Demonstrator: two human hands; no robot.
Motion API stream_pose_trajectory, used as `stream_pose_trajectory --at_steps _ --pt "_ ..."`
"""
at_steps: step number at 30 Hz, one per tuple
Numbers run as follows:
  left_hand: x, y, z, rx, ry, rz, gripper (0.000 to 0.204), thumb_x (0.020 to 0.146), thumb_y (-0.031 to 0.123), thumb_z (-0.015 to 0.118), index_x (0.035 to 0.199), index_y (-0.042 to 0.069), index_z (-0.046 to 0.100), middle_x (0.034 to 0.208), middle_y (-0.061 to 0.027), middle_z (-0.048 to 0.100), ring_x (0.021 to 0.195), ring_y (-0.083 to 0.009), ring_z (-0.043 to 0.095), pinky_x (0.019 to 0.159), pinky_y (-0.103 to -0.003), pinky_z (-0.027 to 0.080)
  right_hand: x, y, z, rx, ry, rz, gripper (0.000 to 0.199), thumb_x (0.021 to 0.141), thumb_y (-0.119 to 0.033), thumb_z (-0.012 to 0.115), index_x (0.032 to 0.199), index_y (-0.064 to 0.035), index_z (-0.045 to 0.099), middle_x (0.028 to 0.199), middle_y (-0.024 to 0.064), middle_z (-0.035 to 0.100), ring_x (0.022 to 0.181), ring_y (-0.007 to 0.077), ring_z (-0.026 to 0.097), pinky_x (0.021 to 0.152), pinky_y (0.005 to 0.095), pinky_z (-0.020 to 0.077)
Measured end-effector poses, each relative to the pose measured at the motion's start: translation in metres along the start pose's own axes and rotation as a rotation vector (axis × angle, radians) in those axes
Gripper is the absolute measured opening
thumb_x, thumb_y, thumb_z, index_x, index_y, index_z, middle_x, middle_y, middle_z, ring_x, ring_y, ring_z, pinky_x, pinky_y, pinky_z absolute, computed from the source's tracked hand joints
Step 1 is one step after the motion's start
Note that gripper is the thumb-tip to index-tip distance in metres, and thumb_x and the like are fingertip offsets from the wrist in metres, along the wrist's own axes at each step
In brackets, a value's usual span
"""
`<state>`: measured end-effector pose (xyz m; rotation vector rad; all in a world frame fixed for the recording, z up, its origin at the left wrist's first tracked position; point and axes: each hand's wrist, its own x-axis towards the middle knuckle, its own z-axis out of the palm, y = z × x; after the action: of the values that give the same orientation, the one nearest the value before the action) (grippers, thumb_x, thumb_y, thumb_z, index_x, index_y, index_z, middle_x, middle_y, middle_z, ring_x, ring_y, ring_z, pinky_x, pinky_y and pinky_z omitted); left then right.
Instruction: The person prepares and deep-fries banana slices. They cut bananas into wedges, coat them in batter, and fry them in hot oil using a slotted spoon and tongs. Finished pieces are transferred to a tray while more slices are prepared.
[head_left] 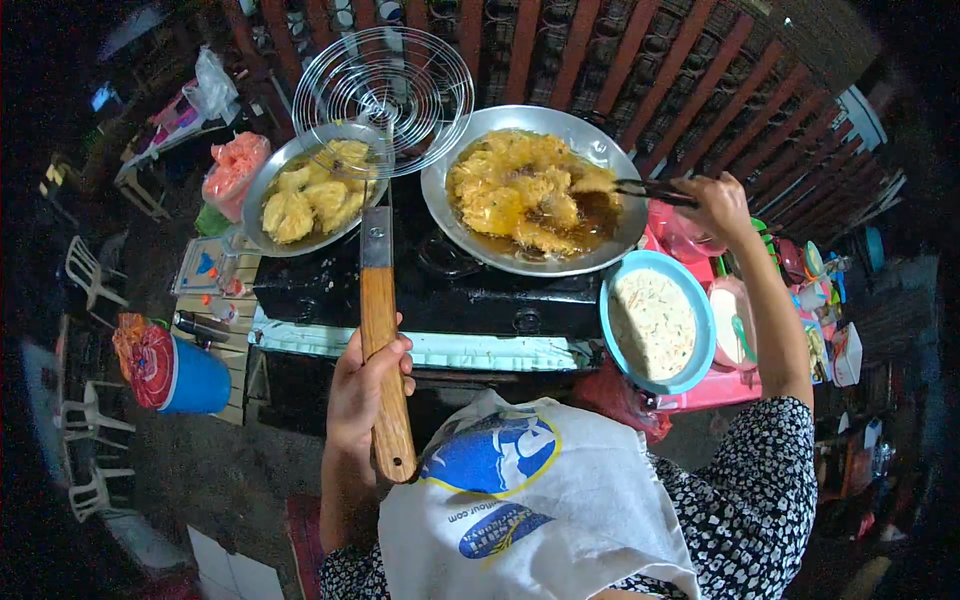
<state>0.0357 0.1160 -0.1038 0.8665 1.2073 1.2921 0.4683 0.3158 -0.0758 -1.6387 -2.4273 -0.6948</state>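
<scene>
My left hand (365, 385) grips the wooden handle of a long wire skimmer (383, 90), whose round mesh head hangs over the gap between two pans. My right hand (718, 205) holds dark chopsticks (650, 188) that reach into the right frying pan (590, 145), where several yellow fritters (520, 195) sit in oil. The left metal pan (262, 185) holds cooked fritters (310, 195), apart from the oil.
Both pans rest on a black gas stove (440, 290). A blue bowl of pale batter mix (655, 325) stands at the right on a pink tray (715, 385). A blue bucket (185, 375), white plastic chairs (90, 270) and a wooden slatted fence (620, 50) surround the stove.
</scene>
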Motion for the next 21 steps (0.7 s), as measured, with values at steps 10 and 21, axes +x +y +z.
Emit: stream_pose_trajectory --at_steps 10,21 --pt "0.007 0.003 0.008 -0.004 -0.039 -0.007 0.038 0.079 0.012 0.055 0.114 0.002 0.044 0.084 -0.0045 0.05 0.067 -0.0092 0.048 0.052 -0.024 0.042 -0.016 0.048 0.042 1.272 -0.275 0.528 0.037 0.072 -0.026 0.07 0.104 -0.0085 0.063 0.081 -0.0003 0.062 0.064 0.0076 0.052 0.063 0.0239 0.0444" --pt "0.011 0.009 0.001 0.007 -0.028 -0.026 0.039 0.079 0.012 0.055 0.115 0.002 0.043 0.084 -0.0041 0.05 0.067 -0.0093 0.047 0.052 -0.023 0.042 -0.024 -0.008 -0.062 0.296 -0.161 0.151 0.04 0.064 -0.029 0.071 0.098 -0.0101 0.064 0.082 0.0119 0.064 0.072 0.0231 0.063 0.064 0.0309 0.0468"
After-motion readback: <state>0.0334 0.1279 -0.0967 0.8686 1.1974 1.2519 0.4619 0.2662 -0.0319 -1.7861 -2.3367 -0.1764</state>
